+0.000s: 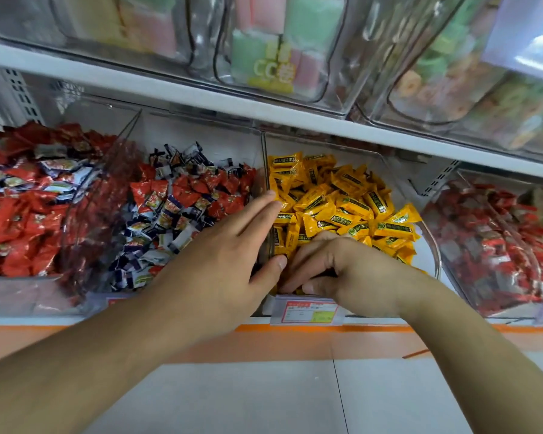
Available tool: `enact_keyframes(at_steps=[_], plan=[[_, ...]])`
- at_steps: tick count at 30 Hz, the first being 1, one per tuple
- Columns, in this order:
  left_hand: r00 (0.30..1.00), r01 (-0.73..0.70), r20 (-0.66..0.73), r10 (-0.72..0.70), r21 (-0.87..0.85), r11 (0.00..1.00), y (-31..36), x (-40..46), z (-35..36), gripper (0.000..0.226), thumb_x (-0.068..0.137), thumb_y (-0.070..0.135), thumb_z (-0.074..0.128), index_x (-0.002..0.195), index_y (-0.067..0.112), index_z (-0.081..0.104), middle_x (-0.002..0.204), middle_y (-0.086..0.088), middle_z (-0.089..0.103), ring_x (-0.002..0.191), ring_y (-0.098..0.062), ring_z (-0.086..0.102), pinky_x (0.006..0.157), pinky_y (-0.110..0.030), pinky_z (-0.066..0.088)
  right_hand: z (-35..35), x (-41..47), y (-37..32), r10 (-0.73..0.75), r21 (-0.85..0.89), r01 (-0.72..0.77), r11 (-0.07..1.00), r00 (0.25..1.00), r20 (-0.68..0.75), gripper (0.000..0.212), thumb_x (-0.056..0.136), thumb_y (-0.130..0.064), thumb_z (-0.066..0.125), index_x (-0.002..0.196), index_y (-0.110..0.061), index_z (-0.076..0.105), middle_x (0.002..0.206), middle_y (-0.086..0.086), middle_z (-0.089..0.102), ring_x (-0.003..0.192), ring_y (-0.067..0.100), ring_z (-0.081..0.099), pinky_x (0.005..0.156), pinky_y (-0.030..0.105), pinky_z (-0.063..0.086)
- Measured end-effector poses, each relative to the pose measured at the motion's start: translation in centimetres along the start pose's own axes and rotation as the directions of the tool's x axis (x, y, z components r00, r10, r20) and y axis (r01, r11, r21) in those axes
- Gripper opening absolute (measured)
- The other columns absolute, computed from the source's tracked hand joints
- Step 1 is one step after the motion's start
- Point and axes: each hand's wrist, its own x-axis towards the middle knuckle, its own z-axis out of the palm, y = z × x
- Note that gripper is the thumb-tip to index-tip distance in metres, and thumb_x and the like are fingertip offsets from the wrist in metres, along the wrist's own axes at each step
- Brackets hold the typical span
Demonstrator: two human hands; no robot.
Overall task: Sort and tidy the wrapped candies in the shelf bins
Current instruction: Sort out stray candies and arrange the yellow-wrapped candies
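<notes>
In the clear plastic bin [431, 242], glossy yellow pillow-shaped candies [342, 208], both hands

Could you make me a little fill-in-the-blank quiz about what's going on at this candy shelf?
1. Both hands reach into the bin of ____ wrapped candies.
2. The left hand lies with its fingers ____ over the bin's left wall.
3. The right hand has its fingers ____ down into the candies near the bin's front.
4. The price tag clipped below that bin is partly ____.

Missing words: yellow; straight; curled; red
</notes>
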Motion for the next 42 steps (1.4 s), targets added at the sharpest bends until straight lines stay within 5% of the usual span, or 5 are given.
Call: enact_keyframes(at_steps=[5, 12, 26, 33, 42], plan=[[1.000, 0.015, 0.002, -0.015, 0.001, 1.000, 0.4, -0.1, 0.0, 0.075, 0.104, 0.057, 0.036, 0.163, 0.037, -0.005, 0.162, 0.035, -0.024, 0.152, 0.007, -0.003, 0.114, -0.014, 0.005, -0.2, -0.6, -1.0, 0.037, 0.156, -0.037, 0.987, 0.999, -0.002, 0.037, 0.098, -0.001, 0.062, 0.103, -0.030, 0.083, 0.106, -0.020, 0.075, 0.109, 0.002, 0.065, 0.097, 0.039, 0.055], [1.000, 0.010, -0.006, -0.010, 0.011, 1.000, 0.4, -0.1, 0.2, 0.074, 0.105, 0.057, 0.035, 0.163, 0.037, -0.006, 0.162, 0.034, -0.025, 0.154, 0.004, -0.001, 0.116, -0.019, 0.009, -0.1, -0.7, -1.6, 0.087, 0.069, -0.086, 0.994, 0.996, -0.013, 0.044, 0.101, -0.003, 0.056, 0.116, -0.038, 0.077, 0.104, -0.030, 0.068, 0.105, -0.017, 0.059, 0.092, 0.012, 0.046], [1.000, 0.006, 0.001, -0.006, 0.013, 1.000, 0.3, -0.2, 0.2, 0.074, 0.105, 0.056, 0.036, 0.164, 0.036, -0.005, 0.163, 0.032, -0.023, 0.154, 0.004, -0.002, 0.116, -0.017, 0.005, 0.1, -1.3, -1.2, 0.098, 0.208, -0.078, 0.975, 0.992, -0.083, 0.025, 0.099, -0.015, 0.067, 0.113, -0.032, 0.079, 0.107, -0.023, 0.076, 0.106, -0.003, 0.068, 0.096, 0.033, 0.057], [1.000, 0.008, -0.003, -0.008, 0.015, 1.000, 0.4, -0.2, 0.2, 0.074, 0.105, 0.055, 0.037, 0.164, 0.034, -0.003, 0.165, 0.030, -0.020, 0.154, 0.005, -0.002, 0.116, -0.016, 0.004, 0.1, -0.9, -1.9, 0.118, -0.014, -0.117, 0.993, 0.993, 0.015, 0.035, 0.105, -0.015, 0.055, 0.120, -0.038, 0.076, 0.100, -0.032, 0.060, 0.103, -0.005, 0.057, 0.092, 0.012, 0.039], [1.000, 0.021, 0.011, -0.022, 0.022, 1.000, 0.5, -0.2, 0.1, 0.075, 0.105, 0.057, 0.035, 0.164, 0.035, -0.006, 0.164, 0.031, -0.023, 0.154, 0.005, -0.004, 0.117, -0.017, 0.004, -0.5, -1.7, -1.7, 0.123, 0.212, -0.116, 0.970, 0.992, -0.022, 0.028, 0.098, -0.013, 0.068, 0.113, -0.034, 0.079, 0.107, -0.024, 0.074, 0.105, -0.005, 0.067, 0.093, 0.026, 0.056]])
